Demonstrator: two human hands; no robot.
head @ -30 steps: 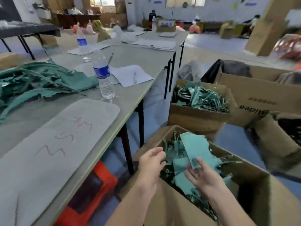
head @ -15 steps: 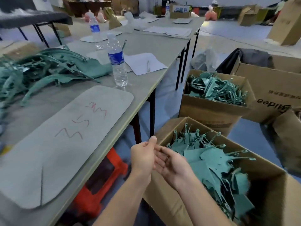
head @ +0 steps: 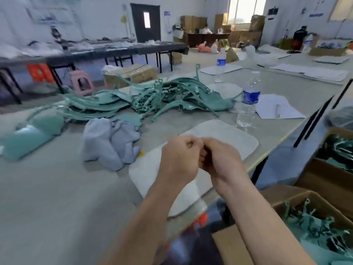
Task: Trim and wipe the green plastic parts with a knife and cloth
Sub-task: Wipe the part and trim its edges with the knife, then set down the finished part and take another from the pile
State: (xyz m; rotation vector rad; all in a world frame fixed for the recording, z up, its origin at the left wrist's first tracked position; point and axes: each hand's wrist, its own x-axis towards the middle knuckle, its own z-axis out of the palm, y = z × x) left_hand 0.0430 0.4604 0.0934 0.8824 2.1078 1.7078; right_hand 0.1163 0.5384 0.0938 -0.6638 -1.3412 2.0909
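Note:
My left hand (head: 179,159) and my right hand (head: 221,159) meet knuckle to knuckle above the grey felt mat (head: 219,134), fingers curled, with nothing visible in either. A tangled pile of green plastic parts (head: 152,98) lies across the table behind the mat. One flat green part (head: 24,142) sits at the far left. A crumpled pale grey cloth (head: 112,142) lies left of the mat, and a small yellow tip (head: 141,154) pokes out beside it. I see no knife clearly.
A water bottle (head: 248,100) stands past the mat, beside a paper sheet with a pen (head: 277,108). Cardboard boxes of green parts sit on the floor at lower right (head: 315,226) and right (head: 340,148). A red stool (head: 202,219) is under the table edge.
My view has swung from the floor box up to the table. Both hands left the box, came together empty, and now hover over the mat with fingers curled.

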